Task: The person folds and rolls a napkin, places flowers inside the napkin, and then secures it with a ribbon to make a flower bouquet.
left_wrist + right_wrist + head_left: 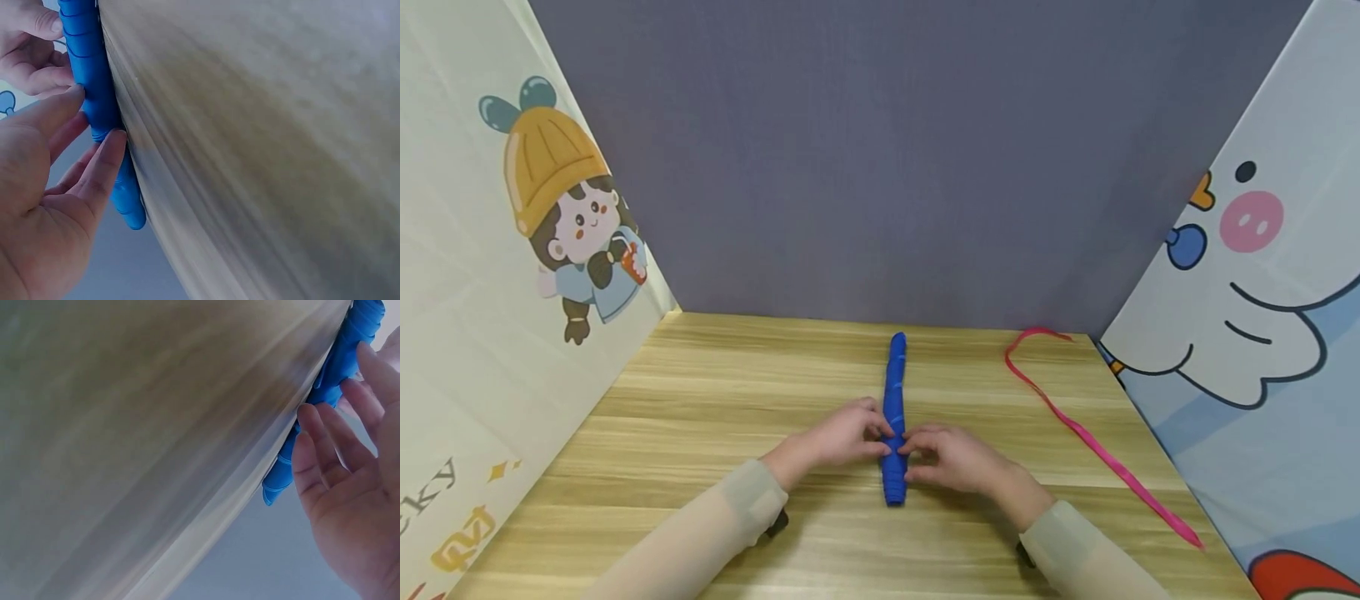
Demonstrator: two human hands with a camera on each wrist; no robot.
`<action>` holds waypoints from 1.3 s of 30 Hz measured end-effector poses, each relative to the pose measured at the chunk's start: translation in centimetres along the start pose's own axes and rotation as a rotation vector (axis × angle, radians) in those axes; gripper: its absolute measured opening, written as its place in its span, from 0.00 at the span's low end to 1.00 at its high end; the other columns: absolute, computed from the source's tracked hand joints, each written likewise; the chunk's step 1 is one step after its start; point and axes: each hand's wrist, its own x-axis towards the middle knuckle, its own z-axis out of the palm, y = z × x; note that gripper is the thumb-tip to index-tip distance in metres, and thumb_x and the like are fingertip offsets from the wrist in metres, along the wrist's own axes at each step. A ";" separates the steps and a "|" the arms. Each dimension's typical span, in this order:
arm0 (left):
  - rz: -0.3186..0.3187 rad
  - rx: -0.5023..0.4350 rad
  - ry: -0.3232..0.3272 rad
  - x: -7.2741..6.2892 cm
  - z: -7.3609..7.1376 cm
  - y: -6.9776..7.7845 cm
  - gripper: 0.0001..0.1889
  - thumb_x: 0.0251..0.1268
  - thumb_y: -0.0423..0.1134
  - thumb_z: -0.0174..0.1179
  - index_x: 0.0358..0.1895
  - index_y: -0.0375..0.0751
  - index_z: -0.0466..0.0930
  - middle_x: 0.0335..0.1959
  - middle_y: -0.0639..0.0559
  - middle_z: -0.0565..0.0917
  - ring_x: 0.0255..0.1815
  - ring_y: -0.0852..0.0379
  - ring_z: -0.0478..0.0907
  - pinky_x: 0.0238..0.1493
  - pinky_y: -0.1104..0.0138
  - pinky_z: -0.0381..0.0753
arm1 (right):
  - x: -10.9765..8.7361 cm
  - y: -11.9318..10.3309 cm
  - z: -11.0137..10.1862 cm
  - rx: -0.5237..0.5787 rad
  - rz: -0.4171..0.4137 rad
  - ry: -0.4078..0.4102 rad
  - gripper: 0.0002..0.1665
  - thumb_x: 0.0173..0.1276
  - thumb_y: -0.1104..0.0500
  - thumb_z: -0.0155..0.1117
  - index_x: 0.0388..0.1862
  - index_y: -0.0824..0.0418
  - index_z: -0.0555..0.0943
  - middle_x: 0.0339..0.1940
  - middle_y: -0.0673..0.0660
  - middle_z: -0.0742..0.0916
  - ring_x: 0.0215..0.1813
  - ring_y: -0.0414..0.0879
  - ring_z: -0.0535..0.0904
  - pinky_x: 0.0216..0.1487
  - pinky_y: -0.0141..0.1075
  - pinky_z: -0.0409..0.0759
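Note:
A long blue spiral-wrapped roll (894, 400) lies lengthwise on the wooden table, with slanting seams along it. It narrows toward the far end, and several stacked folds show at the near end. From the left, my left hand (850, 435) touches its near half with thumb and fingertips. My right hand (953, 458) meets it from the opposite side, its loosely bent fingers against the edge. In the left wrist view, the left fingertips (115, 139) rest on the blue surface. The right wrist view shows the right hand (356, 444) with fingers spread along the roll.
A pink ribbon (1093, 444) lies in a loose curve on the right of the wooden table (715, 392). A grey-blue panel (880, 167) rises behind. Printed cartoon sheets stand at the left (467, 275) and right (1232, 308).

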 end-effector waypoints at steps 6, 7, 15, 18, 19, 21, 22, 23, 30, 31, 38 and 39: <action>-0.018 -0.003 -0.002 0.0 0.2 0.5 0.17 0.67 0.44 0.80 0.51 0.38 0.92 0.51 0.50 0.82 0.49 0.54 0.84 0.51 0.70 0.84 | -0.1 0.3 0.0 0.015 0.005 -0.003 0.21 0.75 0.44 0.78 0.59 0.52 0.90 0.64 0.51 0.90 0.67 0.50 0.86 0.70 0.49 0.84; -0.021 -0.011 -0.003 0.0 0.3 0.6 0.17 0.67 0.44 0.80 0.51 0.37 0.91 0.52 0.50 0.82 0.49 0.53 0.83 0.52 0.70 0.84 | -0.1 0.2 0.0 0.012 0.008 -0.005 0.21 0.75 0.44 0.78 0.59 0.52 0.90 0.64 0.51 0.90 0.67 0.50 0.86 0.70 0.49 0.84; -0.003 0.001 0.012 -0.2 0.9 0.7 0.16 0.66 0.41 0.80 0.51 0.37 0.90 0.53 0.50 0.79 0.49 0.54 0.81 0.51 0.70 0.82 | -0.3 0.2 -0.2 0.023 0.010 -0.012 0.18 0.76 0.47 0.77 0.59 0.52 0.90 0.64 0.51 0.90 0.68 0.51 0.86 0.72 0.51 0.83; 0.004 0.001 0.013 -0.4 0.9 0.8 0.16 0.66 0.40 0.80 0.51 0.36 0.91 0.52 0.49 0.79 0.49 0.54 0.81 0.51 0.70 0.84 | -0.5 -0.1 -0.4 0.020 -0.006 -0.009 0.18 0.76 0.48 0.77 0.59 0.53 0.90 0.64 0.53 0.91 0.68 0.52 0.86 0.71 0.52 0.83; 0.005 0.002 0.011 -0.5 1.0 0.8 0.16 0.66 0.40 0.80 0.51 0.36 0.91 0.52 0.50 0.79 0.49 0.55 0.81 0.51 0.70 0.83 | -0.5 -0.2 -0.4 0.018 -0.009 -0.009 0.18 0.76 0.48 0.77 0.59 0.54 0.90 0.64 0.53 0.91 0.68 0.52 0.86 0.71 0.52 0.83; 0.009 0.003 0.009 -0.5 1.0 0.9 0.16 0.66 0.40 0.81 0.50 0.36 0.91 0.51 0.50 0.79 0.47 0.56 0.80 0.50 0.71 0.83 | -0.7 -0.3 -0.5 0.018 -0.014 -0.012 0.18 0.76 0.49 0.77 0.59 0.54 0.90 0.64 0.54 0.91 0.68 0.53 0.86 0.71 0.52 0.83; 0.009 0.009 0.008 -0.5 0.9 0.9 0.16 0.66 0.40 0.81 0.50 0.36 0.91 0.51 0.50 0.79 0.47 0.57 0.79 0.49 0.71 0.82 | -0.7 -0.3 -0.6 0.018 -0.020 -0.012 0.18 0.76 0.49 0.76 0.59 0.55 0.90 0.64 0.55 0.90 0.68 0.54 0.86 0.71 0.53 0.83; 0.010 0.012 0.007 -0.4 0.9 0.9 0.16 0.66 0.41 0.81 0.50 0.36 0.91 0.51 0.50 0.79 0.46 0.58 0.78 0.48 0.72 0.81 | -0.8 -0.3 -0.6 0.019 -0.024 -0.013 0.18 0.77 0.48 0.76 0.60 0.55 0.90 0.65 0.55 0.90 0.68 0.54 0.86 0.71 0.53 0.83; 0.020 0.025 0.000 -0.4 0.7 0.8 0.16 0.67 0.42 0.80 0.51 0.36 0.91 0.52 0.50 0.80 0.46 0.57 0.78 0.48 0.71 0.80 | -0.9 -0.2 -0.6 0.013 -0.048 -0.010 0.18 0.77 0.50 0.75 0.61 0.54 0.90 0.66 0.57 0.90 0.69 0.57 0.85 0.72 0.55 0.82; 0.018 0.019 -0.005 -0.4 0.7 0.7 0.17 0.67 0.42 0.80 0.53 0.36 0.90 0.52 0.49 0.80 0.47 0.56 0.79 0.49 0.71 0.81 | -0.9 -0.1 -0.6 0.010 -0.045 -0.015 0.19 0.77 0.49 0.75 0.62 0.53 0.90 0.67 0.57 0.89 0.69 0.56 0.85 0.72 0.55 0.82; 0.038 0.051 -0.035 -0.4 0.7 0.3 0.25 0.71 0.45 0.77 0.65 0.34 0.88 0.65 0.41 0.80 0.51 0.52 0.84 0.54 0.69 0.85 | -1.1 0.3 -0.5 0.018 -0.019 -0.051 0.20 0.79 0.49 0.73 0.66 0.51 0.88 0.72 0.55 0.87 0.73 0.56 0.82 0.75 0.55 0.79; 0.049 0.064 -0.036 -0.4 0.7 0.2 0.25 0.71 0.45 0.77 0.64 0.33 0.88 0.67 0.39 0.80 0.52 0.51 0.85 0.55 0.68 0.85 | -1.1 0.3 -0.5 0.020 -0.021 -0.053 0.20 0.79 0.50 0.73 0.66 0.51 0.88 0.72 0.55 0.87 0.73 0.56 0.82 0.76 0.56 0.79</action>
